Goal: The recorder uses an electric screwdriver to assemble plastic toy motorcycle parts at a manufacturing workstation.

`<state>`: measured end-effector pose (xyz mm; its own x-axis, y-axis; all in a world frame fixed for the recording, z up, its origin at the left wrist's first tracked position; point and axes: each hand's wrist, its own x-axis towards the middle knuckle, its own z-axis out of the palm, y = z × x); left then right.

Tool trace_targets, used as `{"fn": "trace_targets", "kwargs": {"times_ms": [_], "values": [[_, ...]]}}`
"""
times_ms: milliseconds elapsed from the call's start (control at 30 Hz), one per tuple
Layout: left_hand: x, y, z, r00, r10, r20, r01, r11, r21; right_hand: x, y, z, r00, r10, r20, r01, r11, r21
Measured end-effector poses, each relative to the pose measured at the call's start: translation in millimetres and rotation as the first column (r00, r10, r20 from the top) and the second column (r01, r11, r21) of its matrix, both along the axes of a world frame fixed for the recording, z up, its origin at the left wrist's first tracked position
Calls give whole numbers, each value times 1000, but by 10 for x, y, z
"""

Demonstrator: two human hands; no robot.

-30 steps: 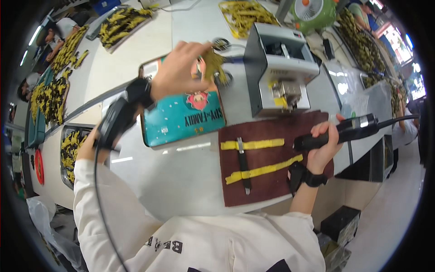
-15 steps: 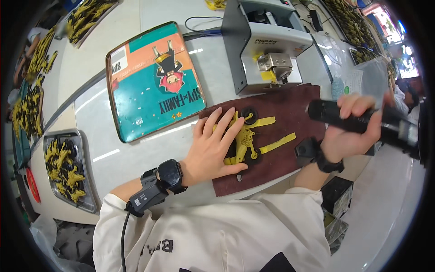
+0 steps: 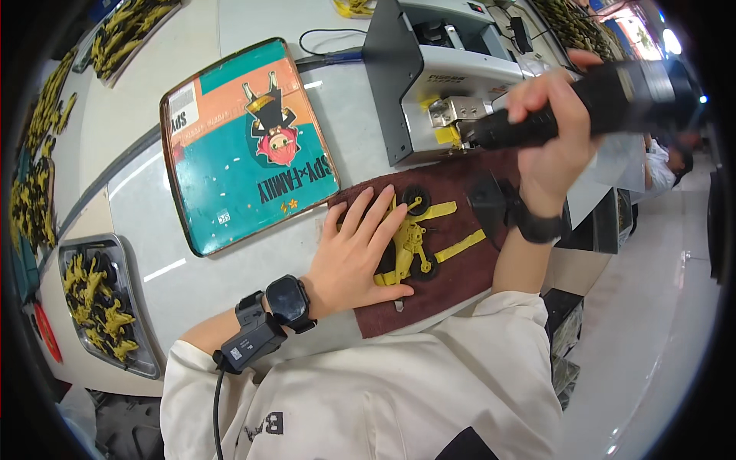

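My left hand [image 3: 349, 264] lies flat with fingers spread, touching a yellow piece with black wheel-like rounds [image 3: 409, 247]. Part of that piece is hidden under my fingers. Two flat yellow strips [image 3: 460, 244] stretch to its right across a dark red cloth mat [image 3: 448, 285]. Up on the right, my right hand [image 3: 558, 130] is wrapped round the narrow grip of a black hand-held tool [image 3: 640, 92]. Its thicker body points up and right, blurred, so its exact kind cannot be made out. The tool is held clear of the yellow piece.
Behind the mat stands a grey benchtop machine [image 3: 391, 92] with a metal head. A colourful cartoon tin lid [image 3: 230, 199] lies on the table left of it. Farther left, a metal tray [image 3: 146, 322] holds several yellow-and-black pieces. A cable runs from my left wrist.
My right hand has lifted the black tool upward and farther from me, now in front of the machine. The whole view has shifted slightly. My left hand stays on the yellow piece.
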<state>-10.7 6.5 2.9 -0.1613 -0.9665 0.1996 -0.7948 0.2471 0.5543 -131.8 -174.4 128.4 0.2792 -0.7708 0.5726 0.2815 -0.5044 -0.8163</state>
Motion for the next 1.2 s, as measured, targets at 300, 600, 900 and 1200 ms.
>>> {"fn": "trace_targets", "kwargs": {"times_ms": [300, 600, 900, 1200], "values": [[38, 24, -66, 998, 39, -58, -42, 998, -48, -443, 784, -234, 843, 538, 28, -538, 843, 14], [7, 18, -72, 993, 41, -110, -47, 997, -54, -315, 792, -441, 917, 392, 69, -395, 919, 19], [27, 8, -97, 994, 32, -105, -39, 997, -66, -263, 818, -536, 939, 335, -74, -334, 942, 29], [34, 26, -99, 995, 34, -96, -40, 997, -67, -286, 729, -556, 900, 436, 21, -436, 900, 17]]}}
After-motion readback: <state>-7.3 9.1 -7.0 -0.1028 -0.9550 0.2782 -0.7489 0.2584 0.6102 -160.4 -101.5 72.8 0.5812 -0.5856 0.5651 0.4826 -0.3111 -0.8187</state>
